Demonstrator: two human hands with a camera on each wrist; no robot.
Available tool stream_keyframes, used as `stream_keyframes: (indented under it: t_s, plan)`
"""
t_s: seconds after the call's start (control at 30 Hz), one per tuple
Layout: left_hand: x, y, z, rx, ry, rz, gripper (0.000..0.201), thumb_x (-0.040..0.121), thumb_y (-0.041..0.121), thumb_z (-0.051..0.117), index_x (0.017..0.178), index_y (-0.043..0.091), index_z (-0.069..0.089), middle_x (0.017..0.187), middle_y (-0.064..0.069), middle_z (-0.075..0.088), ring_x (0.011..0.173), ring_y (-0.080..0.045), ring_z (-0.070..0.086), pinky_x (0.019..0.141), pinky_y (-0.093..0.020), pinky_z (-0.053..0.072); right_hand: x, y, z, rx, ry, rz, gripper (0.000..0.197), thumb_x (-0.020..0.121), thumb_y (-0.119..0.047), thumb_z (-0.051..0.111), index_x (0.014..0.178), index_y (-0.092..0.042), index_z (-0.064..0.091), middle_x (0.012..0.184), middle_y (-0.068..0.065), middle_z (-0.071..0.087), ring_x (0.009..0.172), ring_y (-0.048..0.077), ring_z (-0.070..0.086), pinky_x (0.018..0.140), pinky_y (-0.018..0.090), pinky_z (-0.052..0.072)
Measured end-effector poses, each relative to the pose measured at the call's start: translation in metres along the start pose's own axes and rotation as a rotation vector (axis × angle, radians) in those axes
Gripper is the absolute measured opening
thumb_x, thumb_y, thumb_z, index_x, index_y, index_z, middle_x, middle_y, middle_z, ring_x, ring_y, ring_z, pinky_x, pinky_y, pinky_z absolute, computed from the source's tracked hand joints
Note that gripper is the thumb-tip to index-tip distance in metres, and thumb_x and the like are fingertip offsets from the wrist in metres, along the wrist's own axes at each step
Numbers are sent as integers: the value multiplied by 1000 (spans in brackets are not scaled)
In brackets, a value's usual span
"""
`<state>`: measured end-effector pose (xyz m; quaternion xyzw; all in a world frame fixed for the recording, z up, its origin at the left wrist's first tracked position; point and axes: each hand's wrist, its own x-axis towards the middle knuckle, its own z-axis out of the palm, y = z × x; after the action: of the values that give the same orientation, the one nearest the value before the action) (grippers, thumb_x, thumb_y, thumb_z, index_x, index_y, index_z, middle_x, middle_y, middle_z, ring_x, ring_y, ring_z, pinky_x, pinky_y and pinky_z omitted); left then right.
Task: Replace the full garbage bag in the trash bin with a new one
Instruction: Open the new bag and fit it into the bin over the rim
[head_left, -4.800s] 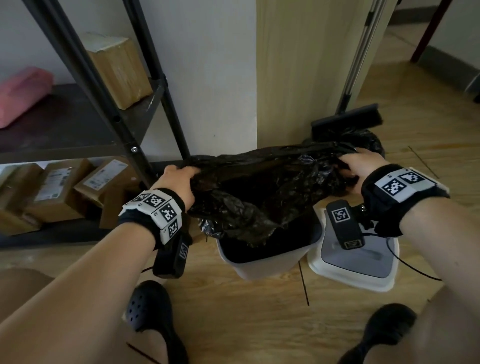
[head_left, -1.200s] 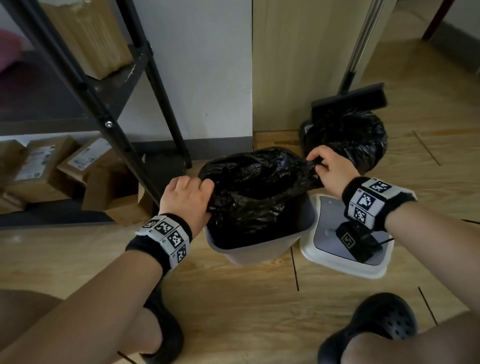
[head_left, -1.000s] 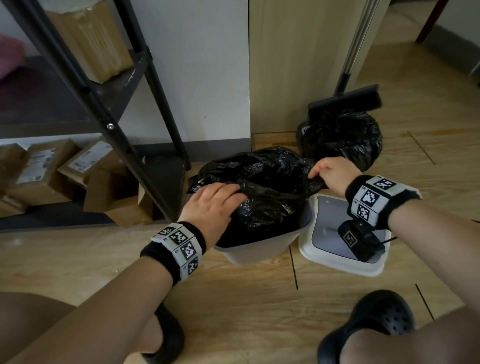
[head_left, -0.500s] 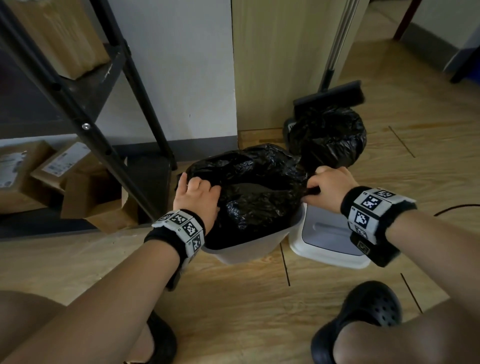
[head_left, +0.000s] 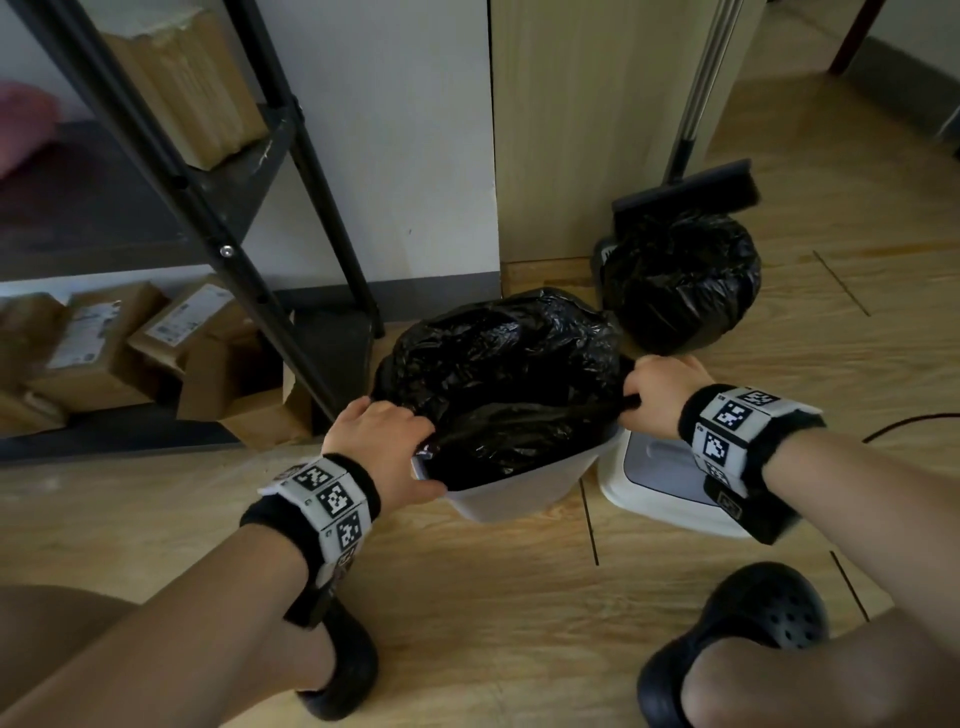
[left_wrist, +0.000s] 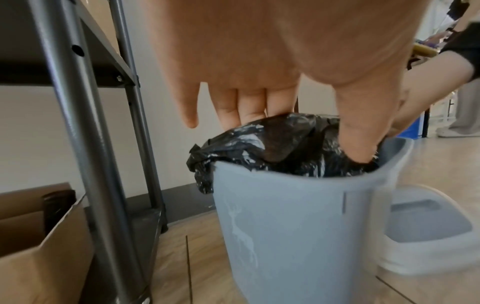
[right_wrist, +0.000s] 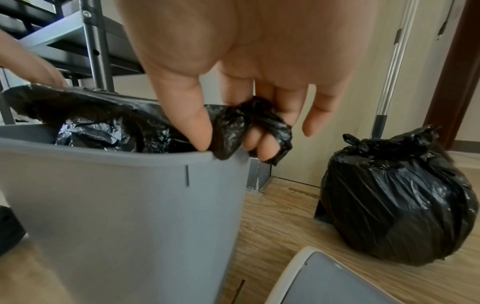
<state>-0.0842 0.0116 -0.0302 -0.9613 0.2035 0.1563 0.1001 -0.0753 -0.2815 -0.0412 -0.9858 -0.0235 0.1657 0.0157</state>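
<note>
Fingers (right_wrist: 255, 142) of the right hand (head_left: 657, 387) are curled round a twisted bunch of the new bag (head_left: 498, 374), pinched against the thumb right at the bin (head_left: 511, 493) rim. Across the opening, the left hand (head_left: 382, 441) is seen with thumb tucked inside the rim and fingers over the bunched film, so the bag's edge is gripped there too. The bag sits heaped in the bin's mouth, not yet spread over the rim. Thin, limp, slippery plastic, it is judged: almost weightless, easily torn, best taken at the hem and stretched outward. Just beyond, the full bag (head_left: 680, 283) stands knotted on the floor, with the lid (head_left: 660, 483) laid beside the bin.
</note>
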Motion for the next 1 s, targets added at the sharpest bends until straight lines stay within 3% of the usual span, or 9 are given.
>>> stream_keyframes:
  t_s: [0.1,0.23,0.33,0.43,0.53,0.67,0.8,0.87,1.0]
  plan:
    - [-10,4,12,1,6,-3,73,74,67,53,134,30,38,134,7,46,133,-16,36,118,-37,17,-4,1,3,19,3,-25,31,77,-43,59,93,-19,70,94,1,53,101,22,56,89,32,34]
    - [-11,7,19,-6,58,15,66,80,61,53,134,27,39,137,7,44,135,-15,32,118,-36,16,-9,2,6,35,-21,-29,41,73,-51,64,101,-22,69,103,1,56,104,21,54,95,34,33]
    - [-10,6,20,-53,118,4,56,82,54,56,130,27,45,134,8,44,132,-14,35,115,-33,23,-10,0,11,-5,-37,-62,40,82,-53,57,102,-21,69,108,2,55,113,22,52,96,35,32]
    - [-8,1,20,-178,159,-57,50,83,45,59,127,24,50,130,5,41,126,-15,40,108,-31,35,-12,-8,19,-24,-26,-101,38,91,-47,47,104,-19,69,99,1,48,109,23,52,97,34,32]
    - [-5,-4,22,-182,169,-64,46,85,45,56,126,24,52,133,5,43,130,-14,38,108,-31,33,-14,-12,26,19,25,-86,39,93,-46,44,107,-20,69,104,2,52,107,25,51,98,34,34]
    - [-5,-6,26,-154,225,-84,42,87,47,53,123,26,54,134,7,47,133,-13,36,111,-31,28,-13,-15,30,85,8,-63,38,93,-43,46,106,-18,70,99,2,49,105,27,53,92,32,37]
    - [-7,-8,32,-170,282,-116,37,87,49,50,119,30,54,130,10,52,133,-13,38,111,-32,27,-7,-18,36,218,-27,-6,37,88,-41,55,91,-9,74,98,7,53,95,25,56,84,32,44]
    - [-7,-8,36,-147,293,-112,35,88,49,49,116,31,57,129,10,53,132,-13,38,111,-32,27,-6,-20,35,241,-44,12,39,87,-39,58,85,-4,74,89,5,48,85,21,52,74,27,38]
    - [-10,-3,45,-122,318,-97,30,88,43,52,108,27,66,121,8,56,126,-16,43,108,-35,31,-4,-22,35,281,-71,52,41,87,-38,59,86,0,73,72,1,45,80,17,46,71,24,32]
